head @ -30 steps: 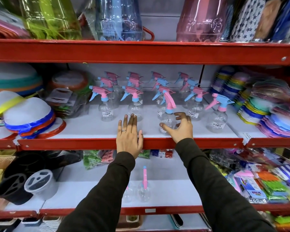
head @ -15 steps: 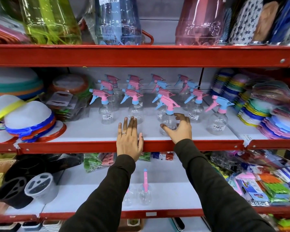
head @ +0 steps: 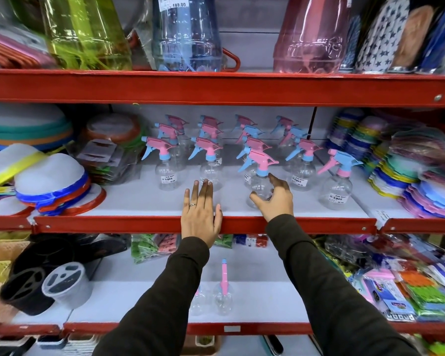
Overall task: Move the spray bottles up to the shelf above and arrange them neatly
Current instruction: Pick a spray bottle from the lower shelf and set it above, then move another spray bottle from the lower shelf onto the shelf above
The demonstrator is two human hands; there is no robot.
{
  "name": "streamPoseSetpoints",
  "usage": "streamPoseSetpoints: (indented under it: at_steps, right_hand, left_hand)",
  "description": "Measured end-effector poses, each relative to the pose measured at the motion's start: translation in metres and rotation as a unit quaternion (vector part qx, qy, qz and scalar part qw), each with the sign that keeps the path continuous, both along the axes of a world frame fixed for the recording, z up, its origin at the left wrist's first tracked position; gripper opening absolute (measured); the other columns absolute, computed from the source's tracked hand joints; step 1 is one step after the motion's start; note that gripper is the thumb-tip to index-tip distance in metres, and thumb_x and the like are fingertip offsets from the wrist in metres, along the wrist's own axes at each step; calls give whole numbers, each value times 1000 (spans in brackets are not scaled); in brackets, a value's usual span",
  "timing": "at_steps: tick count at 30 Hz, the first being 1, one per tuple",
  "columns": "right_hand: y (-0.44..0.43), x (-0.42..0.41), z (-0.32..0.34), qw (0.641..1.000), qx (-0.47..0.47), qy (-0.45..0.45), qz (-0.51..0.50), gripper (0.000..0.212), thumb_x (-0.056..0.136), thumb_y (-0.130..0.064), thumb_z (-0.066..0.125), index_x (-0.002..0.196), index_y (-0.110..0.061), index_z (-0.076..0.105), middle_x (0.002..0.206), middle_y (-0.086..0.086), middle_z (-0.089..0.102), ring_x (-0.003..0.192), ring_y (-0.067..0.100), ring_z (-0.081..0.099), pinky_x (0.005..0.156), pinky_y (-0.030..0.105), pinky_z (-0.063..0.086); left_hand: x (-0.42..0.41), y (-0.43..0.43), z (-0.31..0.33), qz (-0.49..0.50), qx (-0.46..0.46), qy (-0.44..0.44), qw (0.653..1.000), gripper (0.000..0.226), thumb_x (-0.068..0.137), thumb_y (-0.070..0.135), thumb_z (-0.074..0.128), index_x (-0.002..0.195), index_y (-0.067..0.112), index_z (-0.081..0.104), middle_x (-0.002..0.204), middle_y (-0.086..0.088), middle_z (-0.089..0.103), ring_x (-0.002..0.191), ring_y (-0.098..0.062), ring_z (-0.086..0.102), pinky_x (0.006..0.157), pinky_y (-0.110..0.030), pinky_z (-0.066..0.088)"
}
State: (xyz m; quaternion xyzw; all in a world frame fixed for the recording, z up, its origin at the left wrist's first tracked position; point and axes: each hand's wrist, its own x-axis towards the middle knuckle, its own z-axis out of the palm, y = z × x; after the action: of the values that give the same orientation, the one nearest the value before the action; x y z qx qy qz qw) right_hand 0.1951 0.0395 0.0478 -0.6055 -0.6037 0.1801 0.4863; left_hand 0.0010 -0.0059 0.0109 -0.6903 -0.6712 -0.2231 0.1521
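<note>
Several clear spray bottles with pink and blue trigger heads stand in rows on the middle shelf (head: 144, 199). My right hand (head: 274, 197) is wrapped around the base of the front spray bottle (head: 260, 173) in the third column, which stands upright on the shelf. My left hand (head: 200, 214) lies flat, fingers together, on the red front edge of the same shelf, just in front of another bottle (head: 211, 165). A lone bottle (head: 335, 183) stands to the right. On the lower shelf (head: 262, 299) two more spray bottles (head: 223, 295) stand, partly hidden by my left sleeve.
Stacked mesh covers (head: 46, 183) sit left on the middle shelf, and stacks of coloured plastic plates (head: 429, 191) crowd the right. Large tinted jugs (head: 188, 34) fill the top shelf. Black and grey holders (head: 44, 286) and packaged goods (head: 406, 286) flank the lower shelf.
The pink-topped front bottle has straightened upright and slid slightly back in my right hand. My left hand has stayed on the shelf edge. The view has tilted up a little.
</note>
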Motion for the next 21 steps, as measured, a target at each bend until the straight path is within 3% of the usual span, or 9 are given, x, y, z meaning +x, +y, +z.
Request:
streamPoseSetpoints:
  at_steps: [4, 9, 14, 17, 21]
  right_hand:
    - [-5, 2, -3, 1000, 0, 10, -5, 72, 73, -35, 75, 139, -17, 50, 134, 9, 50, 123, 24, 50, 98, 20, 34]
    - [-24, 3, -5, 998, 37, 39, -18, 69, 76, -30, 74, 138, -15, 50, 140, 6, 45, 133, 23, 43, 109, 26, 31]
    - [-59, -19, -6, 989, 131, 62, -30, 51, 76, -19, 70, 127, -15, 62, 125, 4, 57, 119, 24, 53, 102, 33, 44]
    - [-80, -37, -18, 983, 175, 56, -15, 44, 76, -11, 68, 120, -15, 67, 117, 1, 60, 110, 21, 58, 95, 30, 47]
    - [-100, -58, -49, 984, 166, 65, 23, 40, 75, -7, 66, 113, -18, 70, 109, -2, 57, 97, 10, 59, 86, 22, 49]
  left_hand:
    - [-1, -1, 1, -6, -3, -3, 1000, 66, 100, 40, 19, 158, 8, 17, 167, -8, 14, 155, -27, 3, 127, -45, 2]
    - [-2, -3, 3, -15, -15, -6, 1000, 66, 101, 39, 19, 158, 7, 15, 167, -9, 14, 155, -27, 3, 127, -44, 2]
    - [-7, -5, 5, -32, -31, -9, 999, 66, 102, 43, 18, 159, 8, 12, 168, -8, 12, 156, -24, 2, 127, -42, 0]
    - [-18, -10, 7, -39, -27, -19, 999, 68, 101, 45, 21, 158, 9, 14, 167, -7, 14, 156, -23, 4, 127, -41, 2]
    - [-61, -19, 6, -27, -10, -15, 999, 68, 99, 44, 19, 157, 7, 21, 166, -9, 20, 155, -25, 9, 126, -39, -1]
